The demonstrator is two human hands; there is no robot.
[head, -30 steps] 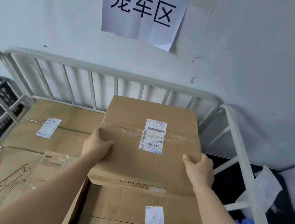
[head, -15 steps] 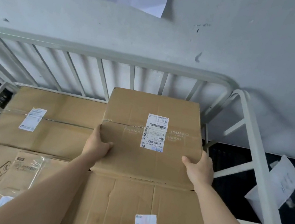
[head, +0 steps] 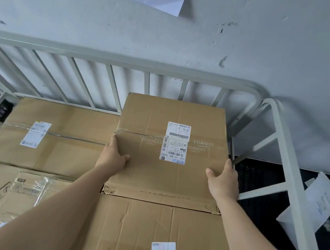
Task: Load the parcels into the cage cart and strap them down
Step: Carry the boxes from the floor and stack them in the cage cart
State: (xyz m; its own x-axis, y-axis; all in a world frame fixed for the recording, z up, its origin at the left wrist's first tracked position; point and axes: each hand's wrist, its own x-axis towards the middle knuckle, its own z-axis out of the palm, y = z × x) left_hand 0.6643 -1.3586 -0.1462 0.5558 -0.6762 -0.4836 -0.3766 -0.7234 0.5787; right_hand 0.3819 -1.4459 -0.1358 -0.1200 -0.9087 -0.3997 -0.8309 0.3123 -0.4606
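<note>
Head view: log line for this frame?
step: load; CHANDO box: on lower box, by cart rail; left hand: grips left edge; right hand: grips right edge

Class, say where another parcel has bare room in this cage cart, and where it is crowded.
Free: left rear box top, between back rail and CHANDO box; near box top. Crowded: right hand beside side rail.

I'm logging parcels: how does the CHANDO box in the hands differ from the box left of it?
The CHANDO box is gripped by the left hand and right hand; the left box is untouched. The CHANDO box shows printed lettering and a central label; the left box is plain, labelled left of centre. Both are taped brown cartons.
</note>
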